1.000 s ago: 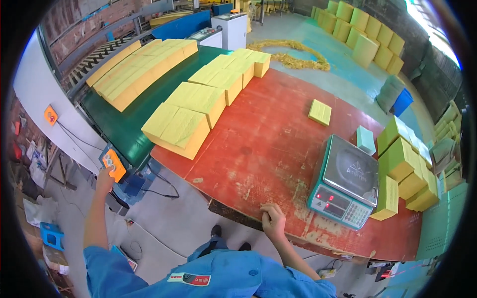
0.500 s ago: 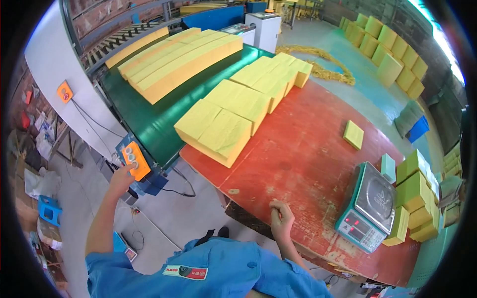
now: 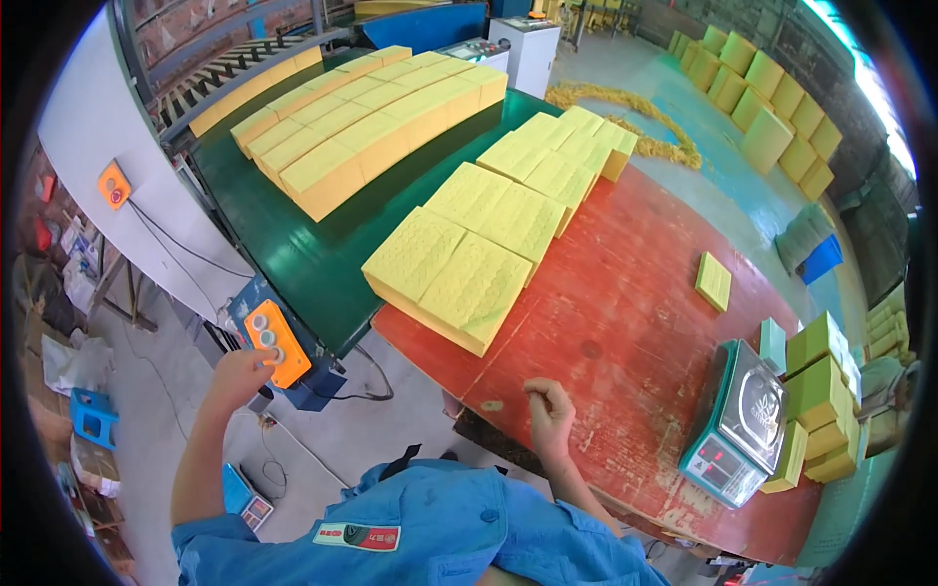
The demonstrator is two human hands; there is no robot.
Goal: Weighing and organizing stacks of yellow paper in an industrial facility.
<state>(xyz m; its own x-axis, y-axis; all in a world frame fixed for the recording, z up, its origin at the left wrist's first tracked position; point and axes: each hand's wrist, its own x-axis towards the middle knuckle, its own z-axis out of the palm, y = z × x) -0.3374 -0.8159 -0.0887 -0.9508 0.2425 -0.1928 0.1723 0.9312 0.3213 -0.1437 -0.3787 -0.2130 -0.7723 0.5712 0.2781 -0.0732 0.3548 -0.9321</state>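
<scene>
My left hand (image 3: pixel 239 377) is at the orange control box (image 3: pixel 277 344) beside the conveyor's near end. A fingertip rests on the lowest round button and the other fingers are folded, holding nothing. Over the near edge of the red table (image 3: pixel 596 342) hovers my right hand (image 3: pixel 549 420), its fingers curled in with nothing visible in them. Yellow paper stacks (image 3: pixel 445 269) stand in rows along the table's left side. More yellow blocks (image 3: pixel 357 122) lie in long rows on the green conveyor belt (image 3: pixel 293 244).
A digital scale (image 3: pixel 733 420) stands at the table's right, with yellow stacks (image 3: pixel 816 396) and a small green box (image 3: pixel 772 344) beside it. One small yellow block (image 3: pixel 713 281) lies alone farther back. Yellow bundles (image 3: pixel 767 73) are piled against the far wall.
The block rows on the conveyor have shifted slightly rightward, with more gaps showing between blocks. My left fingertip remains at the box's buttons. My view has shifted a little.
</scene>
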